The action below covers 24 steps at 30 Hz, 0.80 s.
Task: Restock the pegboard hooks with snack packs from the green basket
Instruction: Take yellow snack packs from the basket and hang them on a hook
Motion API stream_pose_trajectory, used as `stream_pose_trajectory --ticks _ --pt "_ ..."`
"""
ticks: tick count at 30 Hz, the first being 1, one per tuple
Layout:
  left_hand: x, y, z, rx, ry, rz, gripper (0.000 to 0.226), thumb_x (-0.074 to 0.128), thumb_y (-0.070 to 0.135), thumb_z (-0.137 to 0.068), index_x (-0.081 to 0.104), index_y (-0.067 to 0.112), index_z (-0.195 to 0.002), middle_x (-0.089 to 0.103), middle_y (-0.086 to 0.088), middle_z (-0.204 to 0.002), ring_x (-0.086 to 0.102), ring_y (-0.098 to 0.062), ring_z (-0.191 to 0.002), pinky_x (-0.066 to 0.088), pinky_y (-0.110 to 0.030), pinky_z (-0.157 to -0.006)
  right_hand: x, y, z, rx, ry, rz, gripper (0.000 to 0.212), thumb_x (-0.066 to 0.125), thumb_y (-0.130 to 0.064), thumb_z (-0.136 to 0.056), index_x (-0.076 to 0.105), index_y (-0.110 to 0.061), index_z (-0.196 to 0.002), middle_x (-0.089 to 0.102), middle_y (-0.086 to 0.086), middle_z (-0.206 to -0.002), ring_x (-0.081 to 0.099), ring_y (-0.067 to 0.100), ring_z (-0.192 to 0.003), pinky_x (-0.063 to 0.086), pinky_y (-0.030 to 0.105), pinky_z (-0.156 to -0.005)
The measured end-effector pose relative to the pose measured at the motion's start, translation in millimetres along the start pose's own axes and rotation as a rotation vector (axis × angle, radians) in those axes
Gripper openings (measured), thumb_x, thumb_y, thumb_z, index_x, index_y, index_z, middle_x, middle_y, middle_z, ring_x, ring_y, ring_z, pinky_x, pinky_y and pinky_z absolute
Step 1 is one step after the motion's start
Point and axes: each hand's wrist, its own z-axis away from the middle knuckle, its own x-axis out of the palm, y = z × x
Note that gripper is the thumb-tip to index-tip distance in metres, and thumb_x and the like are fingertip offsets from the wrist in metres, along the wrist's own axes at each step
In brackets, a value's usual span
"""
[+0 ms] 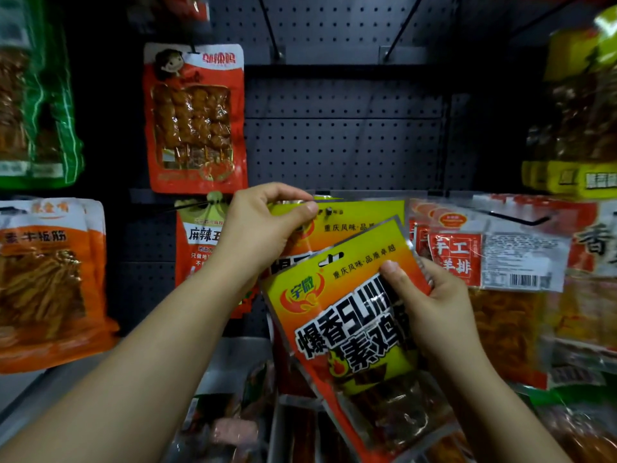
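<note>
The front snack pack [347, 315] is a glossy yellow-and-orange pouch with bold black characters, a flame logo and a clear window low down. It tilts in front of the dark pegboard [344, 142], gripped at its right edge by the right hand [430, 305]. Behind it, the left hand [263, 225] pinches the top of a matching pack [360, 218] at a hook.

Snack packs [347, 315]: glossy plastic film, catching light. Pegboard [344, 142]: matt dark perforated metal. Hooks [521, 219]: black metal wire.
</note>
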Motion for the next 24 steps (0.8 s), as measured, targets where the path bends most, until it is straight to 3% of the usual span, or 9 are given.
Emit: stream_pose_trajectory --ticks 3,6,9,11,13,15,20,24 --pt "3 -9 -4 -0.019 -0.019 -0.015 0.007 0.076 0.022 -0.077 0.07 0.027 -0.074 0.071 0.006 -0.073 0.065 -0.002 -0.058 0.052 -0.016 -0.056 0 8 -2 0.021 -0.002 0.003 0.014 0.064 -0.029 -0.084 0.069 -0.019 -0.076 0.074 -0.007 -0.071 0.07 0.006 -0.064 0.049 0.014 -0.053" --pt "6 -20 -9 -0.034 -0.038 -0.014 0.008 0.075 0.023 -0.077 0.069 0.027 -0.076 0.07 0.011 -0.066 0.064 0.001 -0.057 0.05 -0.014 -0.054 1 16 -6 0.057 0.003 0.014 0.012 0.064 -0.026 -0.086 0.069 -0.018 -0.078 0.074 -0.006 -0.071 0.07 0.007 -0.064 0.049 0.014 -0.052" --pt "4 -38 -14 -0.056 -0.017 0.01 0.016 0.075 0.022 -0.077 0.066 0.03 -0.087 0.071 0.001 -0.095 0.068 -0.009 -0.084 0.054 -0.025 -0.075 5 24 -12 0.086 0.024 0.043 0.013 0.063 -0.027 -0.087 0.069 -0.018 -0.08 0.075 -0.003 -0.075 0.071 0.01 -0.068 0.052 0.02 -0.057" --pt "1 -54 -14 -0.083 -0.01 0.053 0.027 0.074 0.017 -0.078 0.062 0.03 -0.098 0.067 -0.003 -0.107 0.066 -0.01 -0.094 0.054 -0.023 -0.079 8 29 -17 0.102 0.058 0.072 0.014 0.063 -0.028 -0.087 0.069 -0.017 -0.08 0.075 -0.001 -0.075 0.071 0.011 -0.069 0.054 0.028 -0.062" --pt "0 -71 -13 -0.125 -0.028 0.118 0.027 0.069 0.009 -0.082 0.058 0.025 -0.102 0.068 0.001 -0.102 0.067 -0.002 -0.085 0.051 -0.011 -0.067 14 36 -23 0.12 0.087 0.112 0.012 0.063 -0.027 -0.088 0.07 -0.018 -0.083 0.075 0.001 -0.077 0.071 0.015 -0.073 0.058 0.039 -0.07" --pt "-2 -88 -13 -0.162 -0.025 0.088 0.019 0.065 0.007 -0.085 0.058 0.023 -0.093 0.069 0.002 -0.091 0.067 -0.001 -0.074 0.049 -0.007 -0.059 20 44 -30 0.139 0.11 0.157 0.011 0.063 -0.026 -0.088 0.07 -0.018 -0.084 0.075 0.002 -0.081 0.072 0.019 -0.077 0.057 0.047 -0.077" --pt "-6 -118 -33 -0.128 0.035 -0.207 0.02 0.069 0.015 -0.083 0.055 0.024 -0.073 0.059 0.004 -0.069 0.055 -0.006 -0.063 0.042 -0.019 -0.058 32 64 -54 0.21 0.141 0.254 0.02 0.062 -0.037 -0.088 0.07 -0.019 -0.083 0.074 0.005 -0.082 0.07 0.027 -0.081 0.054 0.054 -0.082" --pt "3 -133 -57 -0.083 0.04 -0.37 0.016 0.07 0.019 -0.082 0.055 0.015 -0.078 0.052 0.01 -0.064 0.049 -0.003 -0.059 0.036 -0.019 -0.055 36 77 -79 0.244 0.171 0.344 0.022 0.062 -0.042 -0.088 0.067 -0.022 -0.08 0.073 0.002 -0.082 0.068 0.025 -0.082 0.053 0.051 -0.084"
